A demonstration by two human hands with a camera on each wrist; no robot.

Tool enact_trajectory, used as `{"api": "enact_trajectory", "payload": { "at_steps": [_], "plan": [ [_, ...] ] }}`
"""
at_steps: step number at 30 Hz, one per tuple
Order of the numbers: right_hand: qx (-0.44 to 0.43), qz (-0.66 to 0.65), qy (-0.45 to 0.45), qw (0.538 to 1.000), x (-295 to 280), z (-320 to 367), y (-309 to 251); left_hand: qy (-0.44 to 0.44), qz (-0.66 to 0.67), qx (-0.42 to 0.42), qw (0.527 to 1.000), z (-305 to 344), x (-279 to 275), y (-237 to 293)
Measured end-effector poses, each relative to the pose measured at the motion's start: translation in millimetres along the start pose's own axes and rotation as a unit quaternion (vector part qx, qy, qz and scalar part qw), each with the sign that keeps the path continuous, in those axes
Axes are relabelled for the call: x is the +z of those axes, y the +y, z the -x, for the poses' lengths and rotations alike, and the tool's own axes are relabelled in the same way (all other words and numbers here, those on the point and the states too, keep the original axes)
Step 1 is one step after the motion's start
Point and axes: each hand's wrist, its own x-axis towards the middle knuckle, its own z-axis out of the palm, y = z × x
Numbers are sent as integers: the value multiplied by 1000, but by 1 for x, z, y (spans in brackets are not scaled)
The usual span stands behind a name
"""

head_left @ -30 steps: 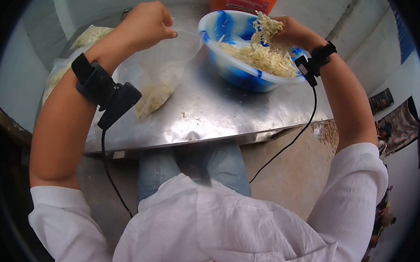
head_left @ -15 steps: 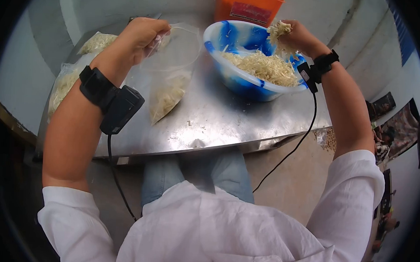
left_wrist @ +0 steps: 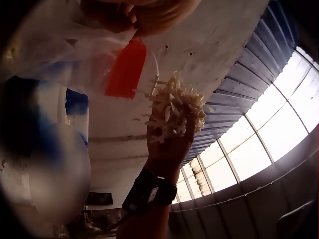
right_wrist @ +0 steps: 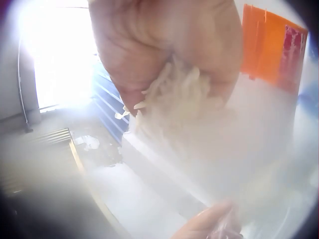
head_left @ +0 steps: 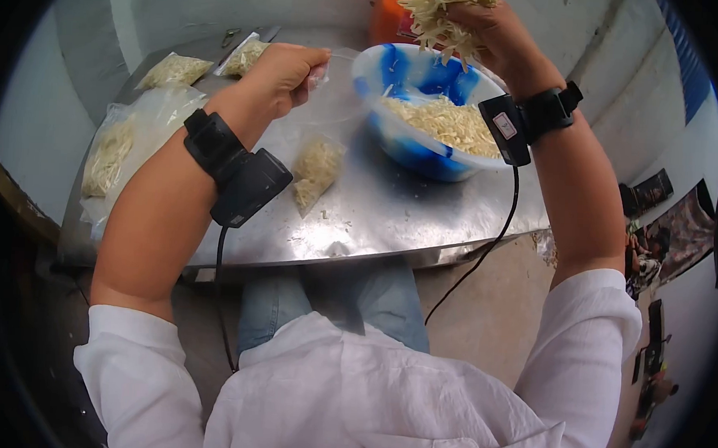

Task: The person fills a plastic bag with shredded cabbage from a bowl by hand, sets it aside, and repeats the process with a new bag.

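Observation:
My right hand (head_left: pixel 495 38) grips a clump of pale shredded strips (head_left: pixel 448 20), raised above the far side of a blue-and-white basin (head_left: pixel 426 163). More of the same shreds (head_left: pixel 451 125) lie in the basin. In the right wrist view the strips (right_wrist: pixel 179 99) stick out between the curled fingers. My left hand (head_left: pixel 284 76) pinches the rim of a clear plastic bag (head_left: pixel 346 71), whose mouth gapes toward the basin. Some shreds (head_left: pixel 317 170) sit in the bag's bottom corner, low over the metal table (head_left: pixel 359 232).
Filled clear bags (head_left: pixel 173 70) lie at the table's back left, and a larger bag of shreds (head_left: pixel 109 157) lies by the left forearm. An orange container (head_left: pixel 388 17) stands behind the basin. Cables hang from both wrist cameras.
My right hand has lifted a clump of shreds up from the basin. My left hand has shifted right with the bag, closer to the basin, and more filled bags show at the left.

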Motion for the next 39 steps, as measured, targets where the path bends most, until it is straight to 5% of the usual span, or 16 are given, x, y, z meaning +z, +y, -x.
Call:
{"api": "enact_trajectory", "payload": {
  "at_steps": [4,8,10,14,26,35,39],
  "plan": [
    [19,-80,-85,993,28,-10,10,-2,-18,4,1000,1,6,0],
    [34,-58,-50,996,40,-15,48,-10,-17,29,999,-1,7,-3],
    [-36,-27,60,997,55,-11,62,2,-27,27,999,4,10,-1],
    [-67,66,109,990,65,-8,89,36,-43,19,998,8,13,2],
    [-109,323,-30,940,67,12,101,68,-39,53,995,-1,1,-7],
    [24,379,-122,917,69,9,96,38,-149,101,983,3,3,-6],
    [94,451,-164,872,82,5,84,47,-190,127,972,5,7,-5]
  ]
}}
